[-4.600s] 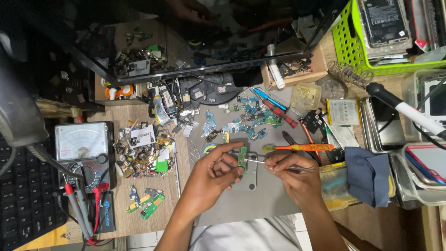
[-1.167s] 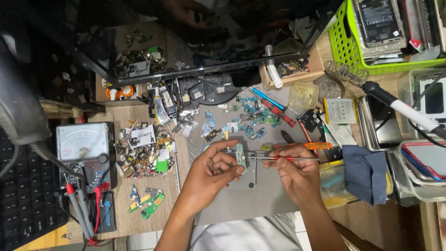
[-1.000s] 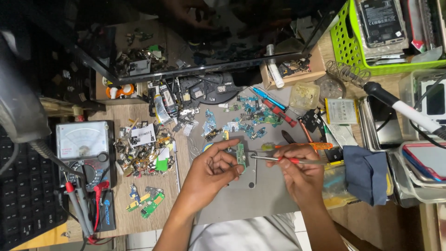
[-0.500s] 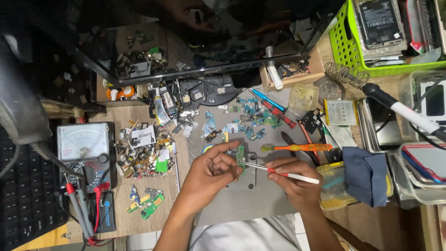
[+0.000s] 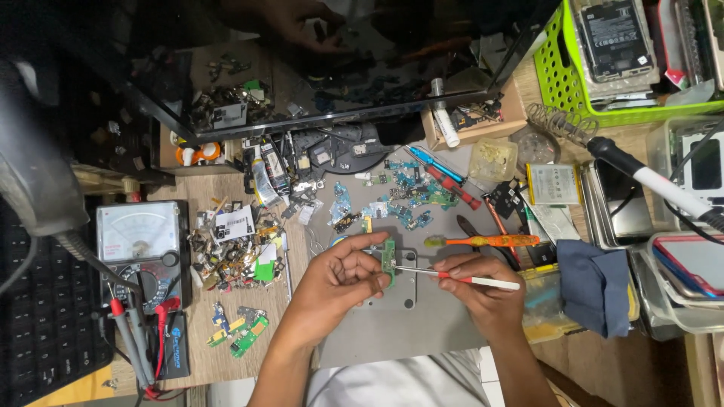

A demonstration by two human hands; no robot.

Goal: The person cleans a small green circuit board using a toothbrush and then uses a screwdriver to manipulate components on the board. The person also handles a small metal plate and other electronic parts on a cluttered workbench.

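Green circuit board (image 5: 388, 256), a small narrow strip, stands pinched upright in the fingers (image 5: 367, 265) of my left hand (image 5: 335, 283), just above the grey metal plate (image 5: 403, 316) on the worktop (image 5: 226, 354). My right hand (image 5: 479, 290) is clenched around a thin red-and-white tool (image 5: 460, 277), its metal tip touching the board's lower edge. Slipping is the likely trouble, I judge: the board is held only by its edges, so a sideways push from the tip could twist it out of my grip or let the point skid across its surface. An orange-handled screwdriver (image 5: 490, 241) lies just beyond my right hand (near enough to nudge), and loose green boards (image 5: 411, 203) crowd the far side, where a dropped one would be hard to pick out.
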